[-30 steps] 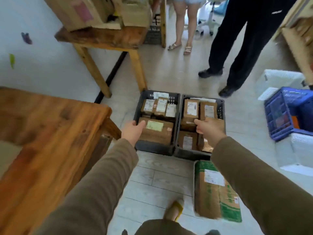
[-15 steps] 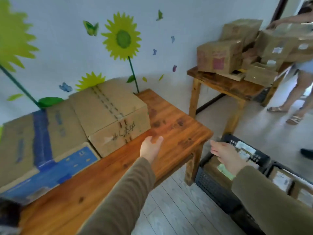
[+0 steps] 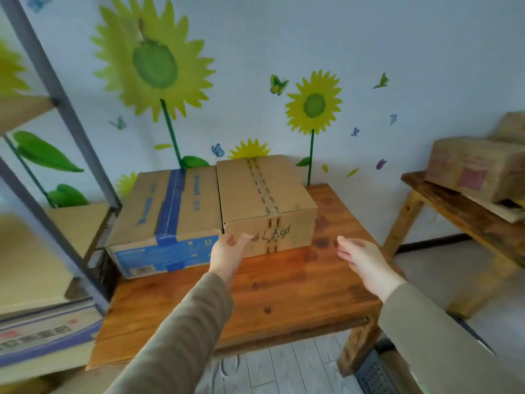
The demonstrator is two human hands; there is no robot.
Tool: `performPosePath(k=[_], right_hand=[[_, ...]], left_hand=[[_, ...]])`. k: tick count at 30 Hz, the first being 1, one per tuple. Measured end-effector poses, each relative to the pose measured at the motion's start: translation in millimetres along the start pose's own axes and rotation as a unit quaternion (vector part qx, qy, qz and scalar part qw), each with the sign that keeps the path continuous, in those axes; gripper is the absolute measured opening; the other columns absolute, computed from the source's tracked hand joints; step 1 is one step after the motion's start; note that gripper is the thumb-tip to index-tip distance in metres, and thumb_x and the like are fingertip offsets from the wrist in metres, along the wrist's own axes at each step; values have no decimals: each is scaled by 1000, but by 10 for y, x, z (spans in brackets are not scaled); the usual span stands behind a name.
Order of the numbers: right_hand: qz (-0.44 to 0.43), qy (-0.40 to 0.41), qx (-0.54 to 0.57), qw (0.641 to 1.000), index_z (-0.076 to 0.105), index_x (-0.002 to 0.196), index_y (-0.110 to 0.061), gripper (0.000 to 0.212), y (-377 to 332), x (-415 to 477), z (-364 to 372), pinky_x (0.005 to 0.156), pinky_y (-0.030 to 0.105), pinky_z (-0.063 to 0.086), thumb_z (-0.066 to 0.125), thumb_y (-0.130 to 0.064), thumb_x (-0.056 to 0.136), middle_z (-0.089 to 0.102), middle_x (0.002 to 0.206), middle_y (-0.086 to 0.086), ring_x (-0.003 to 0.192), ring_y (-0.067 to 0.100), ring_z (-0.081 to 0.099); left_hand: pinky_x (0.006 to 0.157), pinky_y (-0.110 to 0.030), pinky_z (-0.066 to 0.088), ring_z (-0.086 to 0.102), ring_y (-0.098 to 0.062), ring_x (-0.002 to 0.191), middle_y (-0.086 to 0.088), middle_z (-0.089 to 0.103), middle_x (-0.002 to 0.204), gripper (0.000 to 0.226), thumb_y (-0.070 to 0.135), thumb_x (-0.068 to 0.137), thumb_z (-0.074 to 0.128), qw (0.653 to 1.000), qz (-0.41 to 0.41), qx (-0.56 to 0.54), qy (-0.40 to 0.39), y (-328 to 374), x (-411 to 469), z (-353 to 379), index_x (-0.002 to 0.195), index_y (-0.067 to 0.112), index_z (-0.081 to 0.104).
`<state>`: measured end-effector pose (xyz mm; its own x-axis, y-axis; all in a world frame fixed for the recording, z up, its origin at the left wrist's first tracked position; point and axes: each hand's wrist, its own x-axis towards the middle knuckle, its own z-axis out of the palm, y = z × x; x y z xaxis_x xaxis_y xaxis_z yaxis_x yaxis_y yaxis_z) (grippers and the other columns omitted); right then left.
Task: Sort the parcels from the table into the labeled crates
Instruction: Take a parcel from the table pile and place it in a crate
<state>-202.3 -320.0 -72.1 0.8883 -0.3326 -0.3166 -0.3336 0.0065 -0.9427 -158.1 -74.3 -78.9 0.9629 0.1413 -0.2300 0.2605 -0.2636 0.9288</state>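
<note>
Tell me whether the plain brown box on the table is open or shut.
Shut: the plain brown box has flat flaps, taped along the top seam.

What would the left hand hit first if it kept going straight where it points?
Most likely the front of the plain brown box; the left hand looks nearly against it, though depth is unclear.

The single head-worn camera looks forward and slightly down, close over the wooden table (image 3: 284, 285), toward the wall (image 3: 397, 52)

2 tables (image 3: 284, 294) (image 3: 454, 200), 2 hands (image 3: 227, 251) (image 3: 360, 257), 2 parcels (image 3: 167, 206) (image 3: 264, 194) on nearer one
</note>
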Motion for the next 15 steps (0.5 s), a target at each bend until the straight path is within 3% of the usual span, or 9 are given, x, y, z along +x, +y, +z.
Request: performPosePath(k=[8, 12, 15], right_hand=[[-4, -43, -21, 999, 52, 124, -7, 38, 27, 303, 256, 108, 40, 34, 57, -29, 94, 57, 122, 6, 109, 18, 54], [-15, -49, -52, 997, 54, 121, -9, 34, -34, 605, 396, 106, 39, 37, 57, -29, 93, 58, 121, 7, 109, 19, 55], [-18, -30, -74, 997, 50, 129, -5, 45, -147, 882, 472, 106, 40, 37, 59, -29, 92, 57, 126, 9, 116, 22, 53]], left_hand=[[108, -34, 34, 42, -23, 131, -8, 44, 144, 59, 31, 94, 55, 998, -6, 19, 61, -152, 43, -217, 144, 7, 35], [102, -34, 37, 46, -24, 126, -11, 47, 140, 58, 30, 93, 56, 997, -3, 32, 71, -202, 314, -276, 141, 6, 37], [97, -31, 39, 48, -24, 124, -10, 48, 139, 58, 31, 93, 56, 996, -10, 41, 73, -186, 592, -278, 141, 5, 38]])
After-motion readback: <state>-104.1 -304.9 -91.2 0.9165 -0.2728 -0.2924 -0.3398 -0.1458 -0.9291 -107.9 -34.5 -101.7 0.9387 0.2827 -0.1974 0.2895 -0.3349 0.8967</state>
